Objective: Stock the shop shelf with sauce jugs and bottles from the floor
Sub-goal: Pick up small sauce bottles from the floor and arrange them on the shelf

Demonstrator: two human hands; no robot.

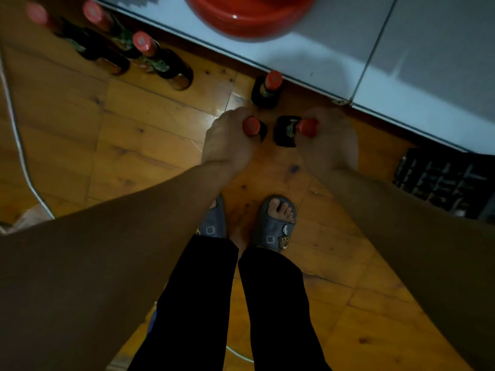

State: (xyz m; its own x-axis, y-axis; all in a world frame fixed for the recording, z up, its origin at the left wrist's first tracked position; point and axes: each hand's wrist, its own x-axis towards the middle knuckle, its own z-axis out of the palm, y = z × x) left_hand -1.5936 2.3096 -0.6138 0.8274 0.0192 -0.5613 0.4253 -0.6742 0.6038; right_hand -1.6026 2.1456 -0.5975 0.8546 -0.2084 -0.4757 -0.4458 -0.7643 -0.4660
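both hands are seen lowered toward the wooden floor (134, 135), each curled round the neck of a dark sauce bottle just under its red cap. the left hand (230, 137) is wrapped about the left bottle (253, 127), of which little more than the cap and a dark shoulder is shown. the right hand (329, 140) is closed about the right bottle (286, 131), whose black body and green label are tilted toward the left. the two held bottles are kept near each other but apart, and it cannot be told whether their bases are touching the boards. just beyond them a third bottle (266, 89) is stood upright on the floor, close against the edge of the white shelf (348, 57). a blurred red basin (249, 17) is set on that shelf at the top of the view. further left, a group of three bottles (160, 60) with red caps is stood together on the floor, well apart from the hands. a black plastic crate (444, 180) is placed at the right edge, beside the shelf. below the hands, grey slippers (277, 226) and black trousers (203, 303) are shown, and a white cable (16, 129) is laid along the floor on the far left.
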